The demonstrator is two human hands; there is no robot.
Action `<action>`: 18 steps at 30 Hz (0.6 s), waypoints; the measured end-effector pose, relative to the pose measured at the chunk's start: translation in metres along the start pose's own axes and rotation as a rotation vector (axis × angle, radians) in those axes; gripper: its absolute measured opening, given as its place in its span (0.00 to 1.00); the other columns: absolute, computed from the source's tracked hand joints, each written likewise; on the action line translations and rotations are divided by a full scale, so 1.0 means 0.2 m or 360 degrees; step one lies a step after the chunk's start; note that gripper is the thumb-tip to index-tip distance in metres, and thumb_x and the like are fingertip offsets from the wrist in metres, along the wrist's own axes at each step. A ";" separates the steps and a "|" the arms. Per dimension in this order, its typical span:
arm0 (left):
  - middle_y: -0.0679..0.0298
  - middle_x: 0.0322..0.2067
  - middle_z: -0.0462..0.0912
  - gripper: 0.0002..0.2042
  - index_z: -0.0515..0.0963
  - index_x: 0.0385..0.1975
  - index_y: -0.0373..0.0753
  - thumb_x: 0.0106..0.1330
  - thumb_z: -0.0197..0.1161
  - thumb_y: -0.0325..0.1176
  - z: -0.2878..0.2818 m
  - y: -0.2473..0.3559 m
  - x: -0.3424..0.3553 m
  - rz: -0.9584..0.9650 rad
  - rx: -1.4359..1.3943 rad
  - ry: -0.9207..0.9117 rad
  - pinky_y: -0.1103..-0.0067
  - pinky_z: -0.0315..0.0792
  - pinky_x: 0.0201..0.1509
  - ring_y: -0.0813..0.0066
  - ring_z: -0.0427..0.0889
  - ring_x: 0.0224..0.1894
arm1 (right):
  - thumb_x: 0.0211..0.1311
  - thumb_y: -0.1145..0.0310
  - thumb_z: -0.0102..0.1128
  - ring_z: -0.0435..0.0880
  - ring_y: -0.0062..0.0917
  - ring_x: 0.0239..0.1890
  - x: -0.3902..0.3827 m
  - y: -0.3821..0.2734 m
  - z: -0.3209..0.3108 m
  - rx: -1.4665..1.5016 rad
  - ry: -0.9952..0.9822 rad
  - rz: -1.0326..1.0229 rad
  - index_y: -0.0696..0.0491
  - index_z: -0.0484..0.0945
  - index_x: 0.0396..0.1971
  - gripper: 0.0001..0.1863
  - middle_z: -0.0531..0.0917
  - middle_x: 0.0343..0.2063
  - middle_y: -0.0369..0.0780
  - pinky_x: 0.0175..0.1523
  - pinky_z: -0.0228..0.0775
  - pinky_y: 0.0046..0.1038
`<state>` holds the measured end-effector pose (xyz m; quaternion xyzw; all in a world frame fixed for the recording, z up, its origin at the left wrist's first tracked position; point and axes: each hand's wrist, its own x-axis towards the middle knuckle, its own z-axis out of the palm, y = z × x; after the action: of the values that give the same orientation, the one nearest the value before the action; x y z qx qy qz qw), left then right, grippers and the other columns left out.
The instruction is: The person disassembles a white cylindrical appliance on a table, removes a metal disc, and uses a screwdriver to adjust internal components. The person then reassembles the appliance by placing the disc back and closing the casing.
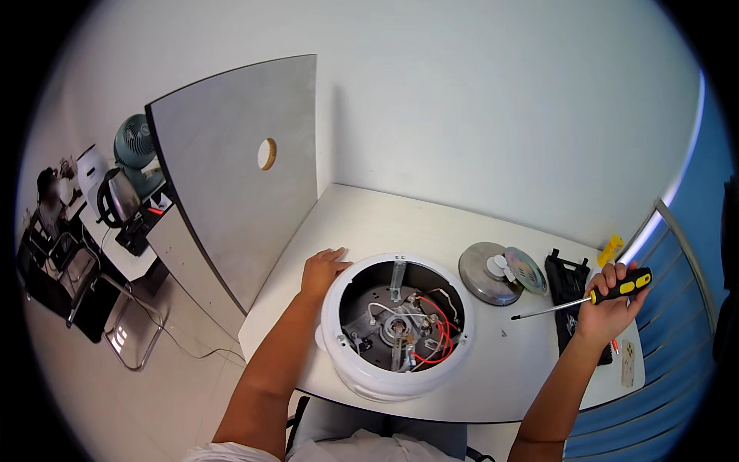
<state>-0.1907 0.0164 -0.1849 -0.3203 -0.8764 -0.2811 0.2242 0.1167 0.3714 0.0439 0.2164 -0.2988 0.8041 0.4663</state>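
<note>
My right hand (606, 308) is raised over the right side of the table, closed round the black and yellow handle of a screwdriver (623, 286). Its metal shaft points left, with the tip in the air. My left hand (322, 273) lies against the far left rim of a round white appliance (346, 369), its visible fingers stretched out. The appliance's top is uncovered, showing red and white wires (446, 339), metal brackets and a dark metal floor. My left palm's underside is hidden.
Right of the appliance lies a grey metal disc (477, 286) with a smaller shiny disc (526, 271) leaning on it. Beyond are a black tool case (568, 271) and a yellow object (610, 250). A grey partition (231, 185) borders the table's left; a metal railing (685, 254) its right.
</note>
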 end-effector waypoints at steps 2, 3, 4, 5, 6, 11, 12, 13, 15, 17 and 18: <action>0.62 0.50 0.78 0.10 0.84 0.37 0.55 0.55 0.62 0.35 -0.01 0.00 -0.01 0.0039 -0.0015 -0.0014 0.68 0.68 0.56 0.55 0.76 0.51 | 0.66 0.53 0.45 0.63 0.23 0.28 0.00 0.05 0.00 0.0049 0.0012 0.0012 0.57 0.69 0.45 0.21 0.67 0.29 0.38 0.28 0.60 0.20; 0.62 0.49 0.79 0.11 0.84 0.37 0.54 0.55 0.62 0.34 -0.01 0.00 -0.01 0.0045 -0.0014 0.0006 0.68 0.69 0.55 0.56 0.76 0.51 | 0.66 0.53 0.45 0.63 0.23 0.28 0.00 0.07 0.02 0.0074 0.0007 0.0039 0.57 0.69 0.45 0.21 0.67 0.29 0.38 0.27 0.59 0.20; 0.62 0.49 0.79 0.11 0.84 0.38 0.53 0.55 0.63 0.33 -0.02 0.01 -0.01 0.0053 -0.0014 0.0018 0.69 0.70 0.54 0.57 0.77 0.50 | 0.66 0.53 0.45 0.63 0.23 0.28 0.00 0.10 0.04 0.0097 0.0009 0.0064 0.57 0.69 0.45 0.21 0.67 0.29 0.38 0.27 0.59 0.20; 0.62 0.48 0.79 0.11 0.84 0.38 0.52 0.55 0.62 0.32 -0.03 0.02 -0.02 -0.0018 -0.0038 0.0012 0.69 0.70 0.54 0.58 0.77 0.49 | 0.66 0.53 0.45 0.63 0.23 0.28 0.00 0.13 0.06 0.0118 0.0011 0.0089 0.57 0.69 0.45 0.21 0.67 0.29 0.38 0.27 0.59 0.21; 0.62 0.48 0.80 0.11 0.83 0.38 0.51 0.55 0.62 0.32 -0.04 0.03 -0.02 -0.0089 -0.0062 0.0006 0.69 0.71 0.53 0.59 0.77 0.49 | 0.66 0.54 0.45 0.63 0.23 0.28 0.00 0.15 0.08 0.0118 -0.0013 0.0105 0.57 0.69 0.45 0.20 0.67 0.29 0.38 0.27 0.59 0.20; 0.62 0.46 0.80 0.11 0.82 0.37 0.45 0.56 0.59 0.26 -0.04 0.00 -0.02 -0.0333 -0.0319 0.0165 0.71 0.72 0.50 0.61 0.78 0.46 | 0.66 0.55 0.46 0.62 0.22 0.28 0.01 0.20 0.23 0.0122 -0.0170 0.0137 0.58 0.67 0.45 0.20 0.66 0.29 0.38 0.28 0.59 0.20; 0.62 0.47 0.80 0.11 0.82 0.38 0.45 0.56 0.60 0.26 -0.04 -0.02 -0.02 -0.0403 -0.0423 0.0172 0.73 0.72 0.51 0.61 0.77 0.47 | 0.66 0.56 0.46 0.62 0.22 0.28 0.02 0.20 0.27 0.0122 -0.0225 0.0142 0.58 0.67 0.45 0.20 0.66 0.29 0.38 0.28 0.59 0.20; 0.63 0.48 0.79 0.12 0.82 0.38 0.45 0.56 0.60 0.25 -0.06 -0.04 -0.02 -0.0467 -0.0519 0.0178 0.74 0.71 0.52 0.61 0.77 0.48 | 0.66 0.56 0.46 0.62 0.22 0.28 0.02 0.21 0.29 0.0128 -0.0276 0.0142 0.58 0.66 0.45 0.20 0.66 0.29 0.38 0.28 0.59 0.20; 0.63 0.48 0.79 0.12 0.82 0.39 0.45 0.56 0.60 0.25 -0.07 -0.05 -0.02 -0.0545 -0.0561 0.0149 0.72 0.71 0.52 0.61 0.76 0.49 | 0.66 0.57 0.47 0.62 0.22 0.28 0.03 0.21 0.35 0.0117 -0.0345 0.0133 0.59 0.66 0.46 0.20 0.65 0.29 0.38 0.28 0.59 0.20; 0.63 0.47 0.79 0.12 0.82 0.39 0.46 0.56 0.59 0.26 -0.11 -0.02 -0.01 -0.0551 -0.0442 0.0067 0.67 0.70 0.52 0.61 0.76 0.49 | 0.66 0.57 0.47 0.61 0.22 0.28 0.03 0.23 0.41 0.0124 -0.0435 0.0154 0.59 0.66 0.46 0.20 0.65 0.29 0.38 0.28 0.59 0.21; 0.64 0.48 0.79 0.12 0.81 0.40 0.47 0.57 0.58 0.27 -0.10 0.01 0.00 -0.0458 -0.0313 0.0048 0.64 0.68 0.53 0.61 0.75 0.51 | 0.65 0.57 0.48 0.61 0.22 0.28 0.02 0.24 0.45 0.0124 -0.0480 0.0164 0.59 0.66 0.46 0.20 0.65 0.29 0.38 0.28 0.59 0.21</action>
<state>-0.1843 0.0043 -0.1690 -0.2078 -0.8780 -0.3995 0.1624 0.0788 0.2946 0.0985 0.3371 -0.3446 0.7962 0.3655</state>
